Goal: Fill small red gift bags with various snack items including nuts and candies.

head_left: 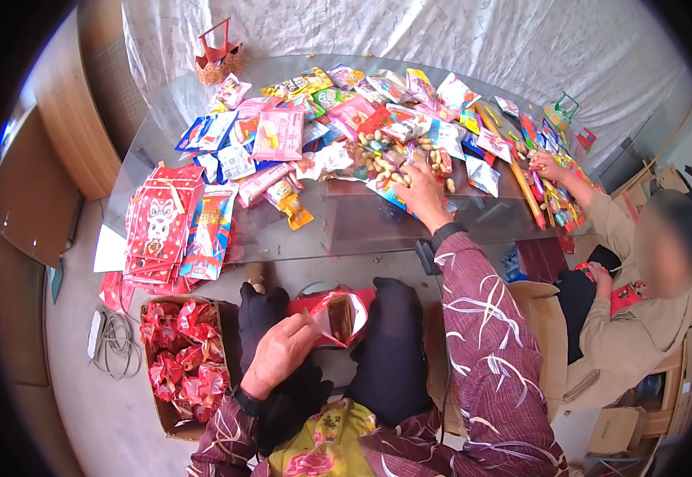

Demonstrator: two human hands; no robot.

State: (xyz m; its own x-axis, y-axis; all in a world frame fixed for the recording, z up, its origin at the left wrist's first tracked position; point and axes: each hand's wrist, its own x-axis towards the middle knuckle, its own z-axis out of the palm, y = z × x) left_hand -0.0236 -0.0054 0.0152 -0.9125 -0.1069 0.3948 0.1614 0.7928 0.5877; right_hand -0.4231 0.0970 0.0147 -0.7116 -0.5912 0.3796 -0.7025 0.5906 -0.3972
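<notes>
My left hand (284,351) pinches the rim of a red paper gift bag (343,319) between my knees. Its mouth faces up, showing a pale lining; the contents are too dark to make out. On the glass table, my right hand (425,193) reaches into a heap of peanuts in their shells (381,165), its fingers bent around some of them. Packaged snacks surround the heap, among them a pink packet (279,133) and a yellow-orange packet (290,205). Flat red printed bags (160,219) lie stacked at the table's left, with a blue-and-red packet (209,230) on top.
A cardboard box (173,432) of filled red bags stands by my left leg. Beyond a wooden stick (513,167) on the table, a co-worker's hand (548,165) touches small sweets. Two little baskets (219,65) stand along the far edge. A coiled cable (119,343) lies on the floor.
</notes>
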